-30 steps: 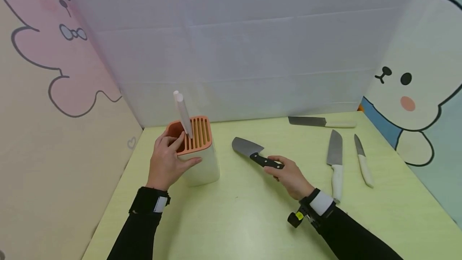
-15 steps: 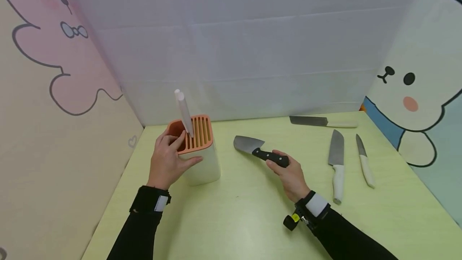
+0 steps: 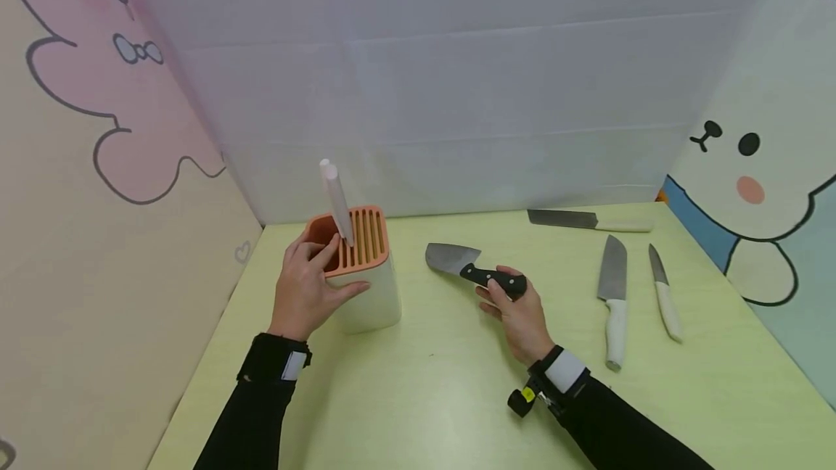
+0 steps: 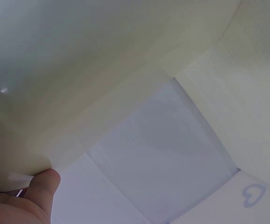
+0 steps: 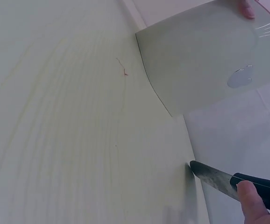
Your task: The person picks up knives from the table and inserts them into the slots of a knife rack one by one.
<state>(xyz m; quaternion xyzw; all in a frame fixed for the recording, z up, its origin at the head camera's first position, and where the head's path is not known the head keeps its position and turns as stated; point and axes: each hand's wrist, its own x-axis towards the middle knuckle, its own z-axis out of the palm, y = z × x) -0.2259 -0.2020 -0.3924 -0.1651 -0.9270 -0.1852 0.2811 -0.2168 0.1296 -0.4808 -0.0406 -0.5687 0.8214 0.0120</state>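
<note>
My left hand (image 3: 305, 289) grips the near-left edge of a cream knife block (image 3: 371, 299) with an orange slotted top, thumb on the front wall and fingers over the rim. Two white handles (image 3: 336, 201) stand tilted out of the block. In the left wrist view, a fingertip (image 4: 45, 184) rests on the block's wall (image 4: 88, 56). To the block's right, my right hand (image 3: 522, 321) holds a kitchen knife (image 3: 452, 258) by its black riveted handle, broad blade pointing left. The right wrist view shows this knife's blade (image 5: 214, 178) over its shadow, thumb along the handle.
On the right of the table (image 3: 418, 412) lie a white-handled chef's knife (image 3: 614, 289) and a small paring knife (image 3: 665, 296). A broad-bladed knife (image 3: 564, 219) with a pale handle lies along the back. Walls (image 3: 457, 93) enclose the table behind and at both sides.
My right hand has turned the knife, so its handle end sits higher in view and the knife lies more level. Its fingers have shifted on the handle. The left hand stays on the block.
</note>
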